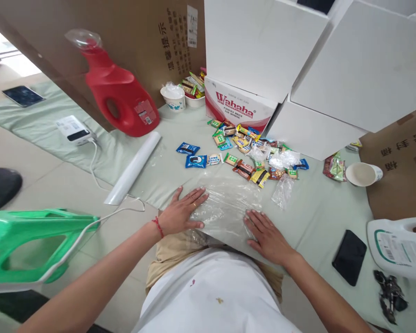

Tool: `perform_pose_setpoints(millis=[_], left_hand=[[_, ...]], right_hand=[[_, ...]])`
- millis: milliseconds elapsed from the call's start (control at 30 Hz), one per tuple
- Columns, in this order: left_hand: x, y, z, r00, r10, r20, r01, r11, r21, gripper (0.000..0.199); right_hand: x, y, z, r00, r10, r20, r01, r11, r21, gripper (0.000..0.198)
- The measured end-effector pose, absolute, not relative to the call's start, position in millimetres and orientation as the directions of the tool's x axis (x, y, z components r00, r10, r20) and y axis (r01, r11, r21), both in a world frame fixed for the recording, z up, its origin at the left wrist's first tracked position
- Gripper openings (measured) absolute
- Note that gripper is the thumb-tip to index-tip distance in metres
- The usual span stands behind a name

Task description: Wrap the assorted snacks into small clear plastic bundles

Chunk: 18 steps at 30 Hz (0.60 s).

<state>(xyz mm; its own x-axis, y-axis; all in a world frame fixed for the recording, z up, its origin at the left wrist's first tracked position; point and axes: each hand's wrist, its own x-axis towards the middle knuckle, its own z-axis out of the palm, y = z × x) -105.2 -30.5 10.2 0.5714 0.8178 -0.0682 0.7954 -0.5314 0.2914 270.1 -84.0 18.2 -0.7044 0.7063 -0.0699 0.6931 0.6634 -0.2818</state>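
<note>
A sheet or bag of clear plastic (229, 199) lies crinkled on the pale green cloth in front of me. My left hand (183, 210) rests flat on its left side, fingers stretched out, with a ring and a red wrist string showing. On the right side of the plastic lies my right hand (268, 233), also flat with fingers extended. Just beyond is a spread of small wrapped snacks (244, 170), in green, brown, yellow and blue packets. Crumpled clear wrap (283, 158) sits among them, and another small clear piece (283, 192) lies nearer my right hand.
Left are a red jug (125, 92), a white roll (133, 169), a charger-like white device (74, 129) with a cable, and a green stool (34, 245). White boxes (246, 41) stand behind. A paper cup (364, 174), black phone (349, 257), white jug (400, 247) and keys (390, 293) are right.
</note>
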Motion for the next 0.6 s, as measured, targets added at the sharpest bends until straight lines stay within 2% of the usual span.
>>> perform_pose_setpoints(millis=[133,233,300,367,467,600], left_hand=[[-115.4,-23.8,22.0,0.581,0.810,-0.079,0.781,-0.529,0.332,0.096],[-107.6,-20.8,41.4,0.479,0.876,0.063,0.805,-0.467,0.367,0.070],[-93.2,-18.3,52.1,0.370,0.908,0.196,0.819,-0.419,0.392,0.050],[-74.0,-14.8,54.3,0.328,0.910,0.252,0.820,-0.407,0.402,0.044],[-47.4,-8.8,39.2,0.354,0.917,0.185,0.853,-0.398,0.339,0.046],[-34.1,-5.0,9.3,0.371,0.919,0.131,0.883,-0.393,0.256,0.054]], right_hand=[[317.9,-83.5,28.7,-0.662,0.742,-0.104,0.724,0.598,-0.343,0.068],[326.8,-64.2,44.3,-0.586,0.810,-0.015,0.751,0.536,-0.387,0.051],[322.7,-35.7,50.8,-0.462,0.882,0.089,0.823,0.465,-0.326,0.044],[312.3,1.6,52.3,-0.391,0.909,0.140,0.886,0.414,-0.211,0.050],[291.8,55.9,47.7,-0.427,0.901,0.080,0.897,0.433,-0.087,0.060],[282.4,87.0,39.7,-0.479,0.878,0.007,0.876,0.479,-0.064,0.054]])
